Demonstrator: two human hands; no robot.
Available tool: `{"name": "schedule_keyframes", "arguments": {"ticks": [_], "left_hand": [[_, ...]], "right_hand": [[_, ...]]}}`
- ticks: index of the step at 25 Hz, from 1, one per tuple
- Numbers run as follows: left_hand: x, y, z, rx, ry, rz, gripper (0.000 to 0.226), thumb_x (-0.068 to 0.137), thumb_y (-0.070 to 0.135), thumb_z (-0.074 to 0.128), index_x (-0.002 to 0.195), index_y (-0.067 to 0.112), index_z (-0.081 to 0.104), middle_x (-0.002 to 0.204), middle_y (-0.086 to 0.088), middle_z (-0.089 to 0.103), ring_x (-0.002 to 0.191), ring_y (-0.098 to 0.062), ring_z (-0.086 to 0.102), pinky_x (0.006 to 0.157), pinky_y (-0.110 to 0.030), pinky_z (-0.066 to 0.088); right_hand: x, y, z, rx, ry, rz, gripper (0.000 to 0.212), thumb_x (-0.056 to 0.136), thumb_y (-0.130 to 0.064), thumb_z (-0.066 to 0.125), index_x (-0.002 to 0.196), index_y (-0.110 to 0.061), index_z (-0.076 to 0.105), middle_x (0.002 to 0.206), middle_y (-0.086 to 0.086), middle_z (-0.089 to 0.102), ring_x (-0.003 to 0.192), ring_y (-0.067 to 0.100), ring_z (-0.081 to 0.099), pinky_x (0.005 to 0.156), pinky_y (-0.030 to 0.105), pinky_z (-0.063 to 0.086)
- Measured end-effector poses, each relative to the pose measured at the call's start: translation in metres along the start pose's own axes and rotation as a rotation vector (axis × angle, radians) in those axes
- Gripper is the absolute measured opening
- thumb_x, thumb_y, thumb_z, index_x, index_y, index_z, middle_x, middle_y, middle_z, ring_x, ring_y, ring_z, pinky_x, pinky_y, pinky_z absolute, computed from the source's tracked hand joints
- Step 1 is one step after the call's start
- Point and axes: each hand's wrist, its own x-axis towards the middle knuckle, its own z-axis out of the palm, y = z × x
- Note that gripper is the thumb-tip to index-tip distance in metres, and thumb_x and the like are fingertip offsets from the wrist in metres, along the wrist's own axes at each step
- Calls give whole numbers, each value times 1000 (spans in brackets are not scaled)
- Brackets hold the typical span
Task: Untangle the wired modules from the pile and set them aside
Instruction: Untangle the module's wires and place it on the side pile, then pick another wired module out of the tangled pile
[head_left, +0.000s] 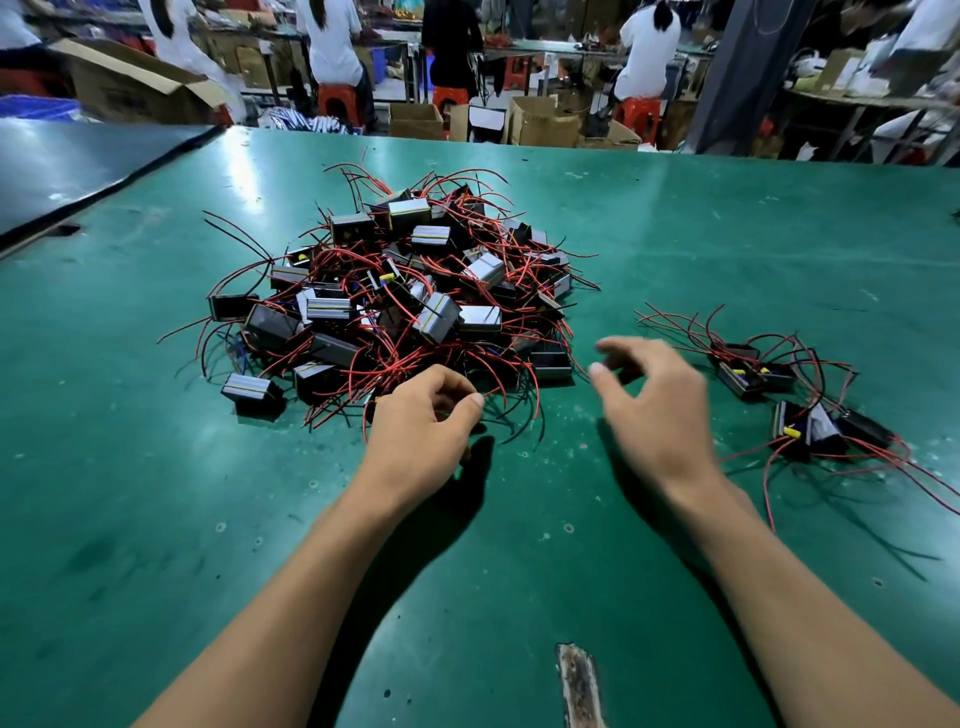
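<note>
So the left hand (421, 431) sits curled at the near edge of the pile of wired modules (410, 291), over loose red wires (519, 395), and honestly can't tell if its grip has one; the right hand (660, 410) hovers just right of the pile, blurry, grip wide with nothing in it. Further right of the pile, well apart on the green desk (156, 467), a few separate modules (795, 400) lie with wires trailing, and way behind the pile people (649, 47) sit on red stools (638, 111).

Overhead glare streaks the table (156, 467); background blurred, edges bowed.
</note>
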Motion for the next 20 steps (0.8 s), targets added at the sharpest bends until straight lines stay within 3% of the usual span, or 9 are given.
{"name": "schedule_keyframes", "arguments": {"ticks": [3, 7, 11, 12, 16, 20], "left_hand": [[1, 1, 1, -22, 17, -4, 5, 93, 18, 66, 88, 15, 67, 76, -3, 73, 52, -12, 62, 54, -19, 51], [3, 3, 0, -26, 73, 3, 8, 91, 14, 65, 84, 11, 64, 69, -3, 72, 57, -21, 66, 55, -23, 51], [4, 3, 1, -123, 20, -48, 9, 92, 8, 62, 84, 6, 60, 70, -11, 72, 47, -24, 62, 45, -26, 47], [4, 2, 0, -135, 18, -58, 8, 93, 7, 61, 85, 5, 60, 71, -12, 71, 46, -22, 61, 44, -23, 45], [6, 1, -2, -124, 15, -53, 8, 93, 4, 57, 85, 6, 61, 73, -12, 71, 47, -22, 63, 44, -20, 44], [8, -1, -2, -114, 21, -44, 10, 92, 5, 55, 86, 8, 62, 71, -13, 70, 48, -25, 67, 46, -25, 48]], "right_hand": [[-14, -27, 21, 116, -107, -204, 17, 89, -24, 68, 105, -20, 74, 98, -9, 70, 87, -2, 60, 85, 11, 45], [-10, -54, 33, 199, -98, -311, 18, 92, -23, 68, 109, -18, 73, 99, -10, 66, 89, 3, 60, 85, 22, 50], [18, -93, 43, 143, -13, -392, 23, 93, -22, 64, 114, -15, 71, 102, -3, 62, 92, 14, 58, 86, 36, 50], [29, -102, 43, 100, -57, -383, 27, 92, -25, 65, 117, -17, 70, 105, -2, 61, 96, 16, 58, 89, 40, 49], [56, -120, 51, -278, -584, -308, 65, 83, -44, 71, 143, -28, 51, 133, 1, 57, 125, 24, 52, 105, 47, 43], [48, -115, 59, -211, -446, -313, 56, 84, -41, 72, 136, -27, 59, 127, 0, 65, 117, 23, 59, 100, 41, 48]]}}
